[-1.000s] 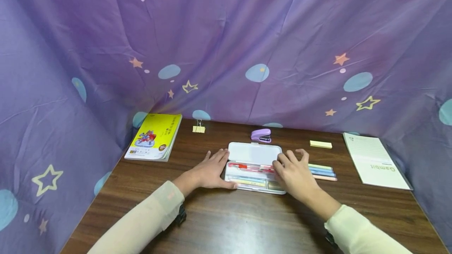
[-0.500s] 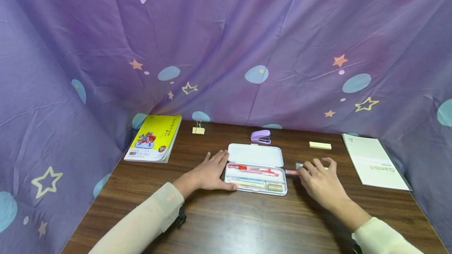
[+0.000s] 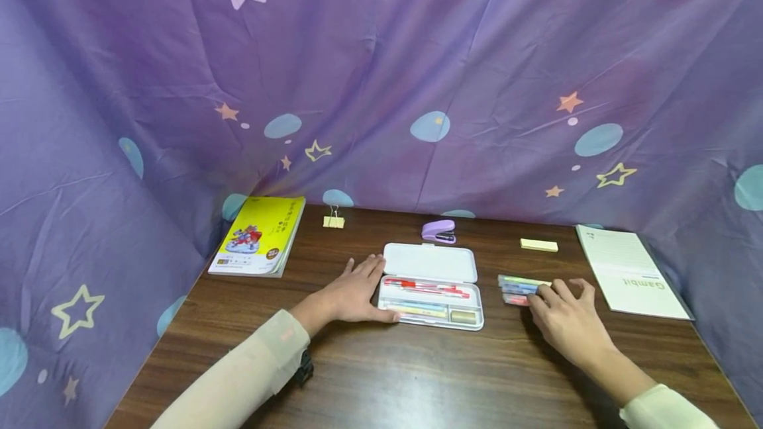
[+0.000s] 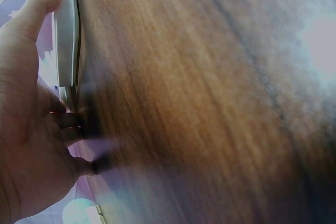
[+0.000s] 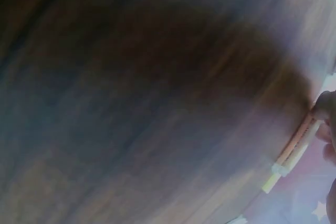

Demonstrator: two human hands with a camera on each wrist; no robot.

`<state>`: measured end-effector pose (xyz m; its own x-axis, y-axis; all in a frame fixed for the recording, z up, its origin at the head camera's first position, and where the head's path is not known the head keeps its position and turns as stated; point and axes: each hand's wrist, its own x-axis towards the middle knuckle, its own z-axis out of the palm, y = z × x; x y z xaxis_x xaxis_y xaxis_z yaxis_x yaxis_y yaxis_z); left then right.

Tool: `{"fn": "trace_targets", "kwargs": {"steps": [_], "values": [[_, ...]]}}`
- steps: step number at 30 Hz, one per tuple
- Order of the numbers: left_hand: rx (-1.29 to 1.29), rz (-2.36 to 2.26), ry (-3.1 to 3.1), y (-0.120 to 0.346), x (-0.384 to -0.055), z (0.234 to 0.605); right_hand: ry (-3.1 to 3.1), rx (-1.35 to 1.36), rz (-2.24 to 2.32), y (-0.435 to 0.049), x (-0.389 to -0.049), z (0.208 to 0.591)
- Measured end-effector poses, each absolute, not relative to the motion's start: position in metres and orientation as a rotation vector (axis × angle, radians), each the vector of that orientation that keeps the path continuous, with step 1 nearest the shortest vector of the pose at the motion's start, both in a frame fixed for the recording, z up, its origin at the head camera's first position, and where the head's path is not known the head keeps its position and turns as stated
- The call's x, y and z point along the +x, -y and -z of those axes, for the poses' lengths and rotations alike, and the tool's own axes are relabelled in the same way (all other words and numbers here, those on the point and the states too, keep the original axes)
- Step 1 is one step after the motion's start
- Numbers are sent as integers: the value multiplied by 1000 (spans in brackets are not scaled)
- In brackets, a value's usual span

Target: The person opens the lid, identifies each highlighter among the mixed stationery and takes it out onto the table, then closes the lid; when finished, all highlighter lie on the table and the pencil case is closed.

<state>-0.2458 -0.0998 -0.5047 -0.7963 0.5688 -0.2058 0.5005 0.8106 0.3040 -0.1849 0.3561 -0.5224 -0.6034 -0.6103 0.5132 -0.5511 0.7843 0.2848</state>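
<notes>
An open white pencil case (image 3: 430,327) lies mid-table, its lid (image 3: 429,262) folded back. Inside are red pens (image 3: 426,286), pale pens (image 3: 420,310) and a gold-brown block (image 3: 463,317). My left hand (image 3: 352,293) rests spread at the case's left end, thumb on the front rim and fingers along the side; the left wrist view shows the thumb on the case wall (image 4: 65,35). To the right, my right hand (image 3: 566,316) grips the right ends of several colored pens (image 3: 517,288) lying side by side. In the right wrist view its thumb is on an orange pen (image 5: 296,140).
A purple stapler (image 3: 438,231) is behind the case. Farther left stand a binder clip (image 3: 334,221) and a yellow book (image 3: 257,236). Sticky notes (image 3: 539,245) lie behind the pens, with a notepad (image 3: 633,273) at far right. A purple curtain (image 3: 381,85) borders the table.
My right hand has moved right from over the case to the pens, uncovering the case's right end. A red-ended pen has slid right, level with the others. The left hand stays put.
</notes>
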Motion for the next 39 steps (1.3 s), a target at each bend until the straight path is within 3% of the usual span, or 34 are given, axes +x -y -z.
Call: {"fn": "trace_targets", "kwargs": {"steps": [39], "values": [[813, -350, -2703, 101, -245, 504, 2358, 861, 46, -343, -186, 521]]}}
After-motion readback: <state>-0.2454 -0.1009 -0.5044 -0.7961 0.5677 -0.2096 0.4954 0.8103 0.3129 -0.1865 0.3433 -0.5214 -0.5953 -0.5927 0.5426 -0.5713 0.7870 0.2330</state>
